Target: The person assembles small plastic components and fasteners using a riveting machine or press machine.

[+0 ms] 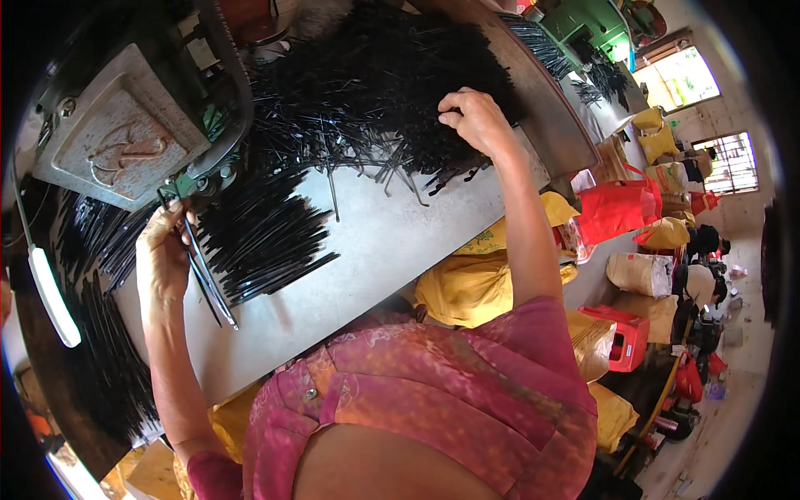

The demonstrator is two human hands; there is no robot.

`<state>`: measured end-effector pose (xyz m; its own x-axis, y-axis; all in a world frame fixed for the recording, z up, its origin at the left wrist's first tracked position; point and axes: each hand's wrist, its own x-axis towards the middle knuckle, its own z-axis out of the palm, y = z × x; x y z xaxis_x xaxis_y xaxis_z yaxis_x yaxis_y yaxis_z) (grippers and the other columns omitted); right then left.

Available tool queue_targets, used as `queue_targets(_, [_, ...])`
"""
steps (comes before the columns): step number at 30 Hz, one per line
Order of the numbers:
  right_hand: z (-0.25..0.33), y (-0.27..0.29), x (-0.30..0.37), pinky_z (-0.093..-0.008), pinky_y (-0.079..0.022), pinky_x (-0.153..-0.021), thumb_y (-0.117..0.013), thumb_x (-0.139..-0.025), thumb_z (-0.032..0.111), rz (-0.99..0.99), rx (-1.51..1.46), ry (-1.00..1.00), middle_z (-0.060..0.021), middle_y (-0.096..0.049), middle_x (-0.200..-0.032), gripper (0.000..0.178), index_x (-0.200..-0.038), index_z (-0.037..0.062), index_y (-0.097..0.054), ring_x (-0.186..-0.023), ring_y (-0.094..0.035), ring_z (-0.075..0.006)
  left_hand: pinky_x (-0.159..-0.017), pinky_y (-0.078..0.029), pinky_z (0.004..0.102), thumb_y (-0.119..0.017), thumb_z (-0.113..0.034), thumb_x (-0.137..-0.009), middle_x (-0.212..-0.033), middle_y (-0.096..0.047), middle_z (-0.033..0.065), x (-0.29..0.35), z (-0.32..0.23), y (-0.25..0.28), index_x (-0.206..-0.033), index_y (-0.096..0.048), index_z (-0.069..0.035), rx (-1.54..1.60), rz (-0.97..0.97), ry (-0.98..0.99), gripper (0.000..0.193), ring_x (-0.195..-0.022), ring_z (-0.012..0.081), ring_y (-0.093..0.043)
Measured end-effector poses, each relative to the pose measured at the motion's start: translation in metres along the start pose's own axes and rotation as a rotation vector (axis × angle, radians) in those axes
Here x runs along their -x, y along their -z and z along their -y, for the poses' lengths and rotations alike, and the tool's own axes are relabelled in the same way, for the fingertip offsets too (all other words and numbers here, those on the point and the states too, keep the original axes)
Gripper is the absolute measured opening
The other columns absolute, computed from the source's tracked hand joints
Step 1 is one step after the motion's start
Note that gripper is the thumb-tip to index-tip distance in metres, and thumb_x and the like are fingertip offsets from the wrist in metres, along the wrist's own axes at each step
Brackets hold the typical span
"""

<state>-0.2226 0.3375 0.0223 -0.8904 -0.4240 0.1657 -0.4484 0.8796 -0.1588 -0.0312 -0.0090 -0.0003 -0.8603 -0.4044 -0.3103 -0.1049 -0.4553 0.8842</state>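
Observation:
My left hand (pixel 164 250) is closed on a few thin black rods (pixel 206 279), with its fingertips up beside the working end of a green press machine (pixel 200 171). The rods hang down from the hand over the table and spread apart at their lower ends. My right hand (pixel 479 121) is at the right part of a large tangled heap of black rods (pixel 375 75). Its fingers are curled together; whatever they pinch is too small or hidden to make out. Between the hands lies a neater layer of black rods (pixel 262 233), roughly side by side.
The grey metal tabletop (pixel 367 242) runs along my front. More rods (pixel 96 358) lie at the left, near a lit tube lamp (pixel 54 296). A rusty cover plate (pixel 123 129) sits on the machine. Yellow sacks (pixel 467 287), a red bag (pixel 618 208) and a red stool (pixel 627 337) stand to the right.

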Motion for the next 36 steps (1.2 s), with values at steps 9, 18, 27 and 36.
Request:
queue_targets(9, [-0.001,-0.001,-0.003,-0.0313,-0.041,-0.066,-0.057,-0.069,0.007,0.072,-0.137,0.245,-0.0104,-0.054,-0.079,0.014,-0.081,0.0014,-0.054,-0.076,-0.054,-0.0279,-0.034,-0.025,0.0156,-0.06,-0.013,-0.071,-0.058,-0.053,0.0008,0.011,-0.001,0.0,-0.07,-0.055,-0.005,-0.21,-0.029,-0.001,0.009,-0.038,0.0035,-0.036])
queue_targets(18, [0.051,0.019,-0.001,-0.0319,-0.045,-0.057,-0.055,-0.072,0.005,-0.142,0.079,0.431,-0.0099,-0.057,-0.081,0.01,-0.082,0.0061,-0.058,-0.073,-0.055,-0.0268,-0.035,-0.027,0.0161,-0.058,-0.006,-0.071,-0.059,-0.055,0.0047,0.012,0.004,-0.008,-0.073,-0.057,-0.002,-0.129,0.037,0.026,0.005,-0.038,0.0036,-0.039])
queue_targets(27, [0.183,-0.042,0.002,-0.0231,-0.039,-0.046,-0.057,-0.075,0.015,0.33,-0.886,0.42,-0.0037,-0.055,-0.06,0.015,-0.085,0.0034,-0.058,-0.048,-0.048,-0.0107,-0.035,-0.028,0.0153,-0.057,-0.004,-0.072,-0.059,-0.055,0.0054,0.016,0.006,-0.007,-0.074,-0.057,-0.001,-0.114,0.029,-0.029,0.003,-0.04,0.0041,-0.041])
queue_targets(36, [0.214,-0.058,-0.013,-0.0136,-0.021,-0.035,-0.051,-0.082,0.018,0.691,-1.327,0.084,0.0054,-0.043,-0.054,0.022,-0.082,-0.0029,-0.057,-0.04,-0.031,0.0013,-0.035,-0.028,0.015,-0.057,-0.003,-0.072,-0.058,-0.054,0.0043,0.02,0.004,-0.003,-0.074,-0.057,-0.002,-0.118,0.025,-0.013,0.002,-0.04,0.0035,-0.041])
